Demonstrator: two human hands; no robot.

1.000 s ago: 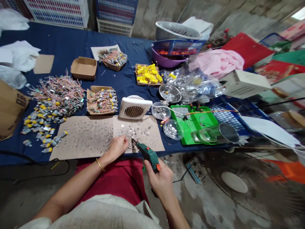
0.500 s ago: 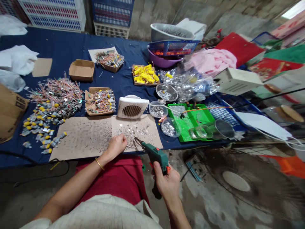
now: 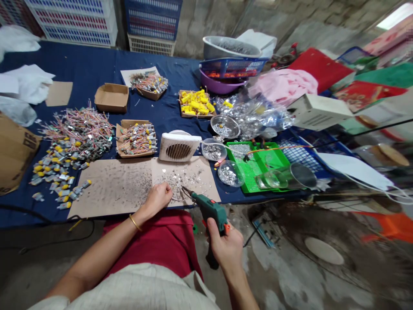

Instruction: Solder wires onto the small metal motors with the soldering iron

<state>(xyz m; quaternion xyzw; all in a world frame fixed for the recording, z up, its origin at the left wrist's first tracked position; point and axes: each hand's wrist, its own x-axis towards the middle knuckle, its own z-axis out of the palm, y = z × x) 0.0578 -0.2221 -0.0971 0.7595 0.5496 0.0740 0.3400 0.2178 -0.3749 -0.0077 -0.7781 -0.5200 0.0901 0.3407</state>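
My right hand (image 3: 227,245) is wrapped round the grip of a green soldering gun (image 3: 211,211), its dark tip pointing left just over the cardboard sheet (image 3: 109,185). Opposite the tip, my left hand (image 3: 158,196) rests at the sheet's front edge with its fingers pinched together. What they hold is hidden or too small to make out; a thin wire-like piece shows beside them. Small metal bits are scattered over the cardboard around the tip. Behind it stands a white fan unit (image 3: 179,146) with a dirty grille.
Small motors (image 3: 61,172) and wired parts (image 3: 80,129) lie heaped at left. A box of wired motors (image 3: 136,138) and a box of yellow parts (image 3: 196,103) stand behind. Right are bowls of metal pieces (image 3: 230,173) and a green tray (image 3: 251,186). A large fan (image 3: 364,232) stands lower right.
Both hands and the soldering gun keep nearly the same place. The view has shifted very slightly.
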